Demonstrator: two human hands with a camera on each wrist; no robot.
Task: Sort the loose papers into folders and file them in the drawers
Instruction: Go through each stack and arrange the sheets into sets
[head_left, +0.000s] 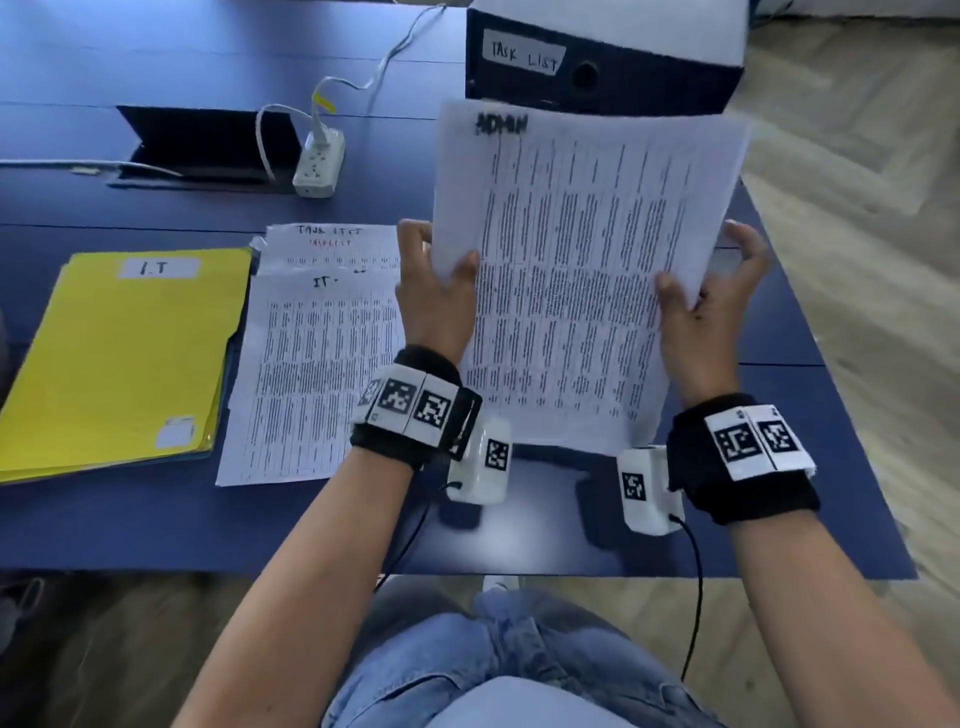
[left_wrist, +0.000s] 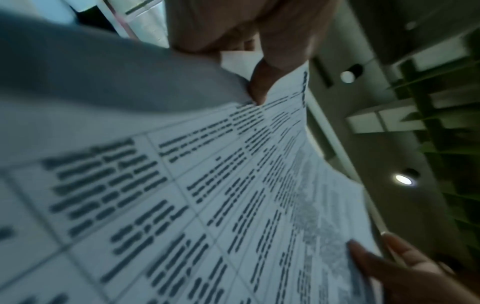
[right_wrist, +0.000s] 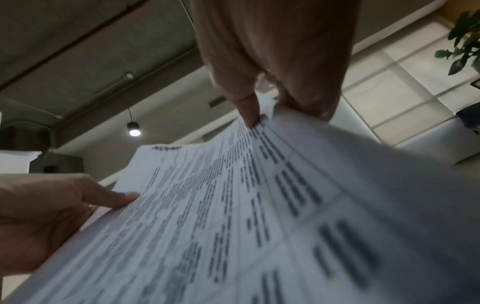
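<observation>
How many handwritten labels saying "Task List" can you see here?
2. One is on the white tag of the dark box file at the table's far edge; one heads the sheet lying partly under the IT sheet. Others may be hidden under papers.

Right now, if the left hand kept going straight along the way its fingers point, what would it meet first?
Probably nothing soon: the left hand, pinching the ADMIN papers, points away across the blue table between the power strip and the TASK LIST binder. Depth is unclear.
</observation>
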